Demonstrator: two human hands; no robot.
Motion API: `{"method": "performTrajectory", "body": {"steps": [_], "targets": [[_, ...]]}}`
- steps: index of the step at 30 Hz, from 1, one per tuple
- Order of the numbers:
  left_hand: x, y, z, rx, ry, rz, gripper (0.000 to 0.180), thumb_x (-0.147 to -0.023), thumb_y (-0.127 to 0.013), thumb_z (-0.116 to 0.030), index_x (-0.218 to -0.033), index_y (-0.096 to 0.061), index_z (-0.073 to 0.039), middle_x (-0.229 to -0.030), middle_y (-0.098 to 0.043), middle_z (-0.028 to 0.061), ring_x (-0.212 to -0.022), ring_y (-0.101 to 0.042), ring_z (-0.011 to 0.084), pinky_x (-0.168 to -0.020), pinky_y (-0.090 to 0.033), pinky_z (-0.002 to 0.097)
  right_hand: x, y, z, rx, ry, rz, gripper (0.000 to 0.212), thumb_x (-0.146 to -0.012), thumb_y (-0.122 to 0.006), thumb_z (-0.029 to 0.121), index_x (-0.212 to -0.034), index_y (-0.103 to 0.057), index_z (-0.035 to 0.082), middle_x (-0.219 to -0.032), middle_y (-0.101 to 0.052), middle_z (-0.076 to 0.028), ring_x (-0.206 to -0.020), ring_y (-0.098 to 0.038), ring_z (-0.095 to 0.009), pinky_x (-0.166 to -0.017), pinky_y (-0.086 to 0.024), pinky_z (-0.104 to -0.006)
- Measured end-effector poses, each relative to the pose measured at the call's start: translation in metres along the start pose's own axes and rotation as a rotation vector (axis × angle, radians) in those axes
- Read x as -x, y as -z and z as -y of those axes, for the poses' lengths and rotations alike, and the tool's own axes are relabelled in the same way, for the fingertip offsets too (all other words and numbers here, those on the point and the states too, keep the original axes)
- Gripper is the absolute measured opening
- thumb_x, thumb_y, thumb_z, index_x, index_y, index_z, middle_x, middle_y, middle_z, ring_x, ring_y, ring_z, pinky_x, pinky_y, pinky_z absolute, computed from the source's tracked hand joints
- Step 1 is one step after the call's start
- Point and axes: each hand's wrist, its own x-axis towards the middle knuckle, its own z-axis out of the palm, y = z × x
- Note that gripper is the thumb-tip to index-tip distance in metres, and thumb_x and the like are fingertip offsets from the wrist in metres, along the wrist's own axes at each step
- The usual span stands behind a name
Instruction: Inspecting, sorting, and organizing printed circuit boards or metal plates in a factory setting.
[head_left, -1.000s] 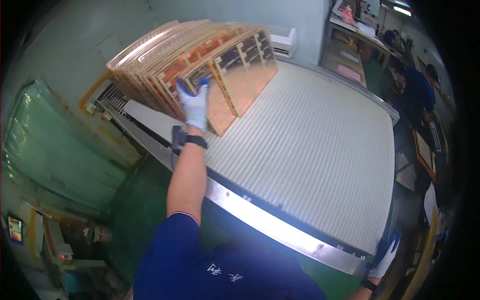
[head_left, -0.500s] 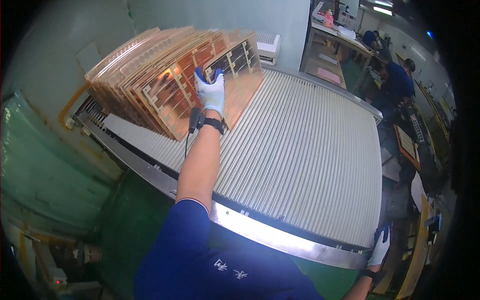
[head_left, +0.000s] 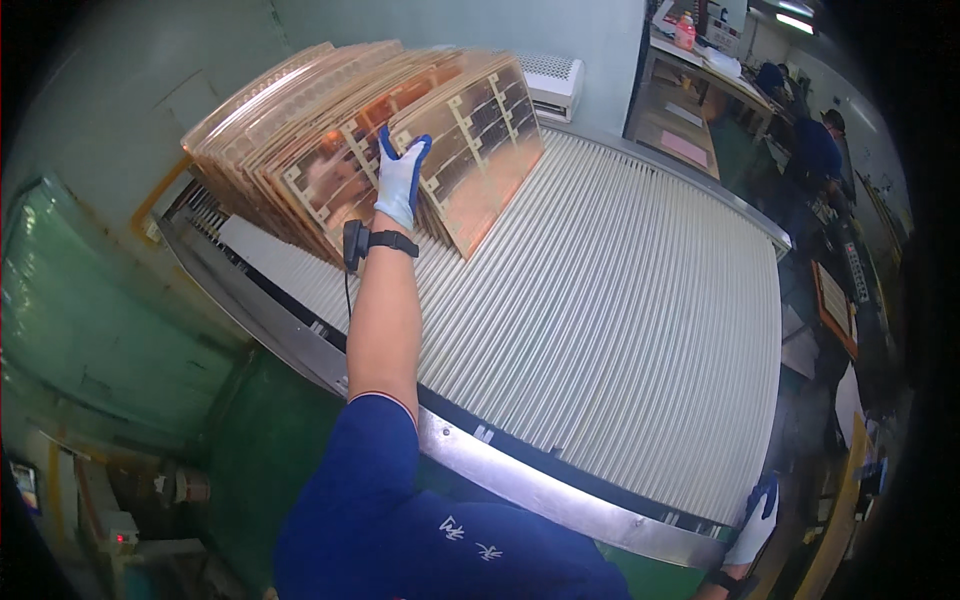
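A thick row of copper-faced panels stands leaning on edge on a roller conveyor, with dark rectangular patterns and pale strips on the front faces. My left hand, in a white glove with blue fingertips, is at a gap in the row. Its thumb and fingers straddle the left edge of the front panels, which lean apart from the others. How many panels lie in that grip is hidden. My right hand, gloved alike, rests at the conveyor's near right corner with fingers extended, holding nothing visible.
A metal rail borders the conveyor's near side. Behind stands a white vented unit. A workbench with a pink bottle is at the far right, near a person in dark clothes. Green sheeting hangs at left.
My left hand has shifted slightly left along the row. The front leaning group has become thicker, and the gap behind it has moved back. My right hand stays at the corner.
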Motion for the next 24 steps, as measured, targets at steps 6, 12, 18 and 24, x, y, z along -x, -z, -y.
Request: {"method": "performTrajectory", "body": {"steps": [6, 12, 18, 24], "targets": [[-0.019, 0.022, 0.010, -0.239, -0.033, 0.026, 0.051, -0.081, -0.078, -0.008, -0.127, -0.056, 0.001, -0.113, -0.068, 0.0089, -0.097, -0.065, 0.0135, -0.084, -0.052, 0.0261, -0.007, -0.004, -0.006, -0.040, -0.001, 0.036, 0.049, -0.104, -0.049, 0.026, -0.144, -0.043, -0.002, -0.139, -0.053, -0.014, -0.122, -0.054, -0.024, -0.102, -0.045, -0.0344], [-0.007, -0.032, 0.010, -0.458, -0.367, -0.147, 0.067, -0.078, -0.080, -0.018, -0.133, -0.049, 0.003, -0.112, -0.068, 0.0150, -0.096, -0.067, 0.0187, -0.085, -0.052, 0.0307, -0.011, -0.001, -0.017, 0.024, 0.035, -0.012, 0.046, -0.103, -0.051, 0.025, -0.141, -0.047, -0.001, -0.132, -0.058, -0.013, -0.114, -0.058, -0.020, -0.096, -0.049, -0.0323], [-0.009, -0.055, 0.000, -0.569, -0.204, -0.222, 0.044, -0.079, -0.076, -0.025, -0.116, -0.065, -0.004, -0.101, -0.072, 0.0158, -0.092, -0.070, 0.0304, -0.083, -0.053, 0.0379, -0.007, -0.003, -0.002, 0.379, 0.150, -0.026, 0.046, -0.103, -0.050, 0.025, -0.139, -0.049, -0.004, -0.133, -0.058, -0.015, -0.115, -0.058, -0.022, -0.097, -0.048, -0.0324], [0.020, -0.067, -0.009, -0.721, -0.155, -0.241, 0.030, -0.082, -0.071, -0.035, -0.096, -0.073, -0.009, -0.083, -0.070, 0.0181, -0.078, -0.068, 0.0369, -0.070, -0.052, 0.0443, 0.031, -0.044, 0.078, 0.077, -0.058, -0.072, 0.050, -0.099, -0.059, 0.025, -0.140, -0.049, -0.001, -0.100, -0.063, -0.006, -0.076, -0.057, -0.013, -0.064, -0.048, -0.0240]]}}
